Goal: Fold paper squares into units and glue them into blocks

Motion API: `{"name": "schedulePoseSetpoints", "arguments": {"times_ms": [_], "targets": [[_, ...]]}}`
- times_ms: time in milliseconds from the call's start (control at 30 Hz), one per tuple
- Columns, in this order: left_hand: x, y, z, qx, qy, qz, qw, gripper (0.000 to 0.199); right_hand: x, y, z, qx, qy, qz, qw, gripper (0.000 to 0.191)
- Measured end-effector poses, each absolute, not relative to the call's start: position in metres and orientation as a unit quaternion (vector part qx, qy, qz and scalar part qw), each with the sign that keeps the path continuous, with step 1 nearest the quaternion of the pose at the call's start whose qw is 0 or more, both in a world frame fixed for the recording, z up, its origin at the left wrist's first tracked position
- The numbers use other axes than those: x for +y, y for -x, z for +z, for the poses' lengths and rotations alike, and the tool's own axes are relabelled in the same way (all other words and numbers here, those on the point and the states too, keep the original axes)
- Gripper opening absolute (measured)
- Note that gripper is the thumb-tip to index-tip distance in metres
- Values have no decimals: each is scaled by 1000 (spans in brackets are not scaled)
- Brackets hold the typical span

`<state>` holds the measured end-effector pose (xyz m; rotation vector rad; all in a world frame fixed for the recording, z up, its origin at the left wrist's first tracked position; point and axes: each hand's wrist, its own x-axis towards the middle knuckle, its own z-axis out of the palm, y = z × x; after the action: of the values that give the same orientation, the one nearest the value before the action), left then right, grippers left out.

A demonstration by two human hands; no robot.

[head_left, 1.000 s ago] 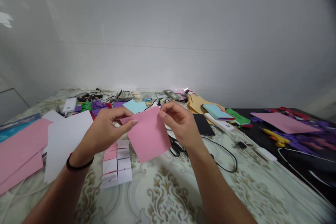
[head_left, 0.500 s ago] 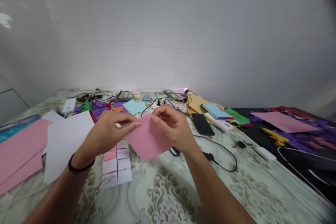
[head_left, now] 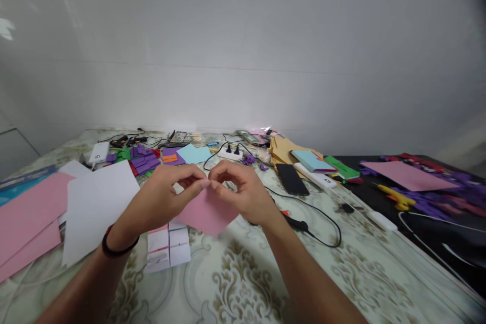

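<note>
A pink paper (head_left: 210, 212) hangs below my fingertips over the patterned tablecloth. My left hand (head_left: 167, 190), with a dark band at the wrist, pinches its upper edge between thumb and forefinger. My right hand (head_left: 241, 190) pinches the same edge right beside it, the fingertips of both hands nearly touching. Small white and pink folded pieces (head_left: 169, 248) lie in two columns on the cloth under and left of the pink paper, partly covered by it.
White sheets (head_left: 100, 207) and pink sheets (head_left: 34, 207) lie at the left. Behind my hands are purple pieces (head_left: 144, 159) and a power strip (head_left: 230, 153). A black phone (head_left: 291, 179), a cabled tool (head_left: 296, 223) and yellow scissors (head_left: 397, 197) are at the right.
Both hands have come together at the paper's top edge, the left moving right and the right moving left. The paper's upper part now bends between them.
</note>
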<state>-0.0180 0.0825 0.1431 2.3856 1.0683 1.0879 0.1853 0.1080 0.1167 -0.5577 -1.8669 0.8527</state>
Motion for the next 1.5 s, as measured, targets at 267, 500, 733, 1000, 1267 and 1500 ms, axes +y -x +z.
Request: {"name": "schedulePoseSetpoints", "arguments": {"times_ms": [267,500,733,1000,1267,1500], "targets": [[78,23,149,364,-822,433,72,17,113,-191,116,-773,239,360,465,4],[79,60,162,453,-715,529,64,12,122,-206,118,-775,247,395,426,5],[86,76,161,478,-650,588,53,13,130,-223,117,-761,249,408,438,8],[86,57,157,480,-712,504,91,15,125,-210,117,-742,289,322,512,9],[86,21,145,381,-821,413,103,15,108,-185,118,-780,283,287,479,8],[85,22,143,323,-849,407,94,11,105,-184,118,-799,248,288,467,9]]}}
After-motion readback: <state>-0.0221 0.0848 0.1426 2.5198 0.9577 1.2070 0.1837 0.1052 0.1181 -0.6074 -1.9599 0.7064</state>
